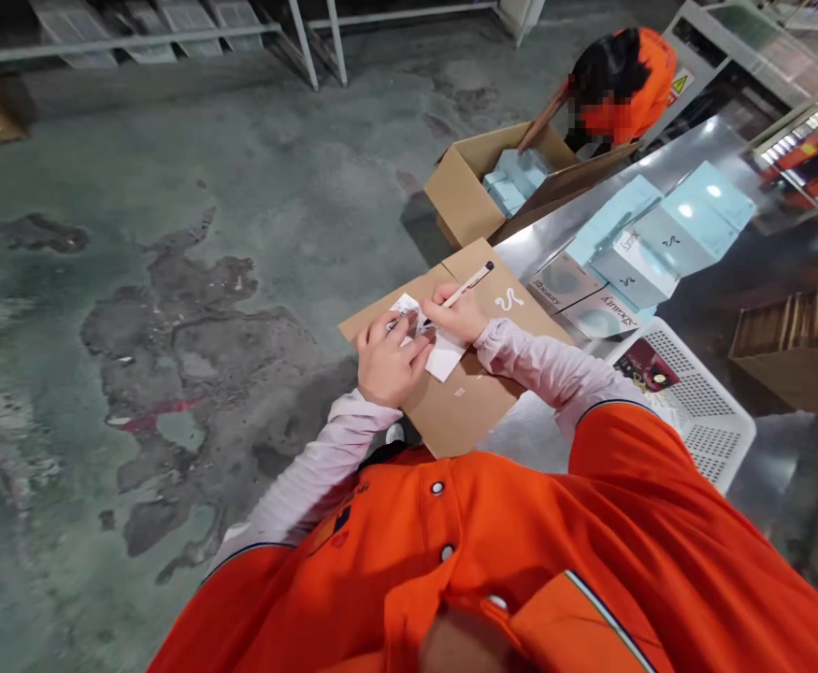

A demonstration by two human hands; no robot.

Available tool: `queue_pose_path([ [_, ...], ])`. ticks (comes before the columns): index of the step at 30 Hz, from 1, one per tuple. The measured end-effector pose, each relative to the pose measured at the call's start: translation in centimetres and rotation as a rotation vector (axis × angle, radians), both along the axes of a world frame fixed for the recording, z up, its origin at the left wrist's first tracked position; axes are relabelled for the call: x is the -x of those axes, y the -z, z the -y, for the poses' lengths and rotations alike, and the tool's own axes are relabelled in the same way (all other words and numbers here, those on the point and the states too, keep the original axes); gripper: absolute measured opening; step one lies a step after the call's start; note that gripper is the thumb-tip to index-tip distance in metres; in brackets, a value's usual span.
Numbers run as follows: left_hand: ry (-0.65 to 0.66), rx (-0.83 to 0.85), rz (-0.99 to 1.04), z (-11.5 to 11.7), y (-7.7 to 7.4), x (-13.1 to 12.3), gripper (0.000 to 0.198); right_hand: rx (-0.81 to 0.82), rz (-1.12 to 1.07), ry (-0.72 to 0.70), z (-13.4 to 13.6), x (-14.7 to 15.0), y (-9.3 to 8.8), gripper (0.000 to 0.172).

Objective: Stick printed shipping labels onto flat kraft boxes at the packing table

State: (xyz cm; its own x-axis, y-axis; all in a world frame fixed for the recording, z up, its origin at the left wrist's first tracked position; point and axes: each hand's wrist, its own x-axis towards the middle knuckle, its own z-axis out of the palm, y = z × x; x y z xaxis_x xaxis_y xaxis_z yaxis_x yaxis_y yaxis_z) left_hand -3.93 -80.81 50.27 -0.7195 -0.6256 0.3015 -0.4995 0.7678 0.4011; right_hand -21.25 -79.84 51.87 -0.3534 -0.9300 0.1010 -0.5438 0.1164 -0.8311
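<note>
My right hand [459, 316] is closed round a light-coloured pen [470, 283] with a dark end, its lower end by a white paper slip [446, 361]. Printing shows near the slip's upper left corner. My left hand [389, 363] rests on the slip with its fingers spread and bent, the fingertips dark against the paper. Under both hands lies a flat brown cardboard piece [465, 411] with a white curved mark, at the edge of a metal table [535, 432].
Pale blue boxes [707, 210] and printed boxes [603, 313] are stacked to the right. Nearer stands a white perforated basket [721, 430] holding a dark red printed item. Beyond, a person in orange [651, 84] reaches into an open carton [468, 192]. More cardboard [801, 350] sits far right.
</note>
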Motion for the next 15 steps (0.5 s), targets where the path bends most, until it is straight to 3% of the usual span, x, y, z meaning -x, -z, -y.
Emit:
queue_pose_path([
  [7, -0.015, 0.060, -0.043, 0.0, 0.7, 0.2, 0.025, 0.069, -0.025, -0.073, 0.2, 0.5, 1.3, 0.041],
  [15, -0.012, 0.101, -0.052, 0.0, 0.8, 0.3, 0.025, 0.061, -0.077, -0.051, 0.2, 0.5, 1.8, 0.041],
])
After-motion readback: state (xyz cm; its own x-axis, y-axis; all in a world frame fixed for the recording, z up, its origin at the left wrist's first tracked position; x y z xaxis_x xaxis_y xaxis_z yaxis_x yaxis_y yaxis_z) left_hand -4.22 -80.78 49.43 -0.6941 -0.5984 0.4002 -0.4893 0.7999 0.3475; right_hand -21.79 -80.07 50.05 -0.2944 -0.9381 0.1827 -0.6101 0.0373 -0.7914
